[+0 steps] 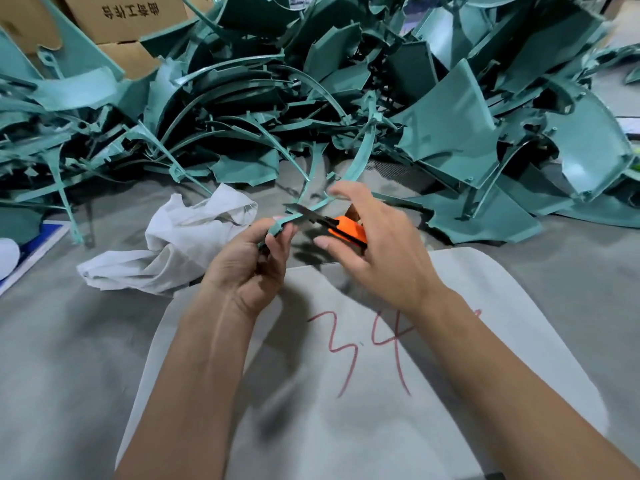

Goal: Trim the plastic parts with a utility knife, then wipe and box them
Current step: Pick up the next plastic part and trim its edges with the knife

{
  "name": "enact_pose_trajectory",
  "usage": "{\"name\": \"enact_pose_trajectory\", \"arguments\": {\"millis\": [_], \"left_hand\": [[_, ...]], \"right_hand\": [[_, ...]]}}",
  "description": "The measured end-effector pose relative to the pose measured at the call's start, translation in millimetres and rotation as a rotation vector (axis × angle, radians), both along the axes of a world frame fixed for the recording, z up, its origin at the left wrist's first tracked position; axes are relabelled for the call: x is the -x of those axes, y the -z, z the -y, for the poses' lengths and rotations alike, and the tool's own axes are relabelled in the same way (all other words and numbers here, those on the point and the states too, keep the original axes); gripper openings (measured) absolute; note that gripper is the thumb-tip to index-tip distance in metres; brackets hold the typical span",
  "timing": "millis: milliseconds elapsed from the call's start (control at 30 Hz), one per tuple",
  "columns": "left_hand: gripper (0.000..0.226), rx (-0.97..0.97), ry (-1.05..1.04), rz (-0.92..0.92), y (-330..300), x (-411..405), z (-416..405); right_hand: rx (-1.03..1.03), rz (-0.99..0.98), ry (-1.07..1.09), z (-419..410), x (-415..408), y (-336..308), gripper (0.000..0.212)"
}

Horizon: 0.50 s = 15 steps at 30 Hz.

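Forearms reach in from the bottom edge over a pale sheet (346, 393) marked "34" in red, lying on the grey work surface (69, 341). Behind, a large heap of teal plastic parts (346, 81) fills the far side, with cardboard boxes (121, 19) at upper left; no part can be seen inside a box. A crumpled white cloth (180, 244) lies just left of the hands, untouched. The left hand (249, 268) is closed on one end of a thin curved teal strip (360, 161), which arcs up towards the heap. The right hand (374, 244) holds an orange utility knife (346, 228), forefinger lifted, grip partly blurred, its blade (304, 213) touching the strip near the left fingertips. Judged stage: trimming under way; wiping and boxing of this piece remain, as does most of the heap.
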<state>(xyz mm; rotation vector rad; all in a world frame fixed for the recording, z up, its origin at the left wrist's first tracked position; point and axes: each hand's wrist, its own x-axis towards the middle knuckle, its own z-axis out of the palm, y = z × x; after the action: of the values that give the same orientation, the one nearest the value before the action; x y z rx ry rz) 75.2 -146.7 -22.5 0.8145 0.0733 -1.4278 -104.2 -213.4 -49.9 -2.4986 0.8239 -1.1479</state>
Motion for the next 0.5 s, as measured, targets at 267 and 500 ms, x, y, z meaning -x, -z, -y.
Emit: {"name": "enact_pose_trajectory", "arguments": {"millis": [267,500], "left_hand": [[0.027,0.091,0.25,0.52,-7,4,-11],[0.08,0.37,-0.15,1.808,16,-11,-6]], "right_hand": [[0.177,0.279,0.107,8,10,-4,0.03],[0.13,0.446,0.215,16,20,-7,0.011]]}}
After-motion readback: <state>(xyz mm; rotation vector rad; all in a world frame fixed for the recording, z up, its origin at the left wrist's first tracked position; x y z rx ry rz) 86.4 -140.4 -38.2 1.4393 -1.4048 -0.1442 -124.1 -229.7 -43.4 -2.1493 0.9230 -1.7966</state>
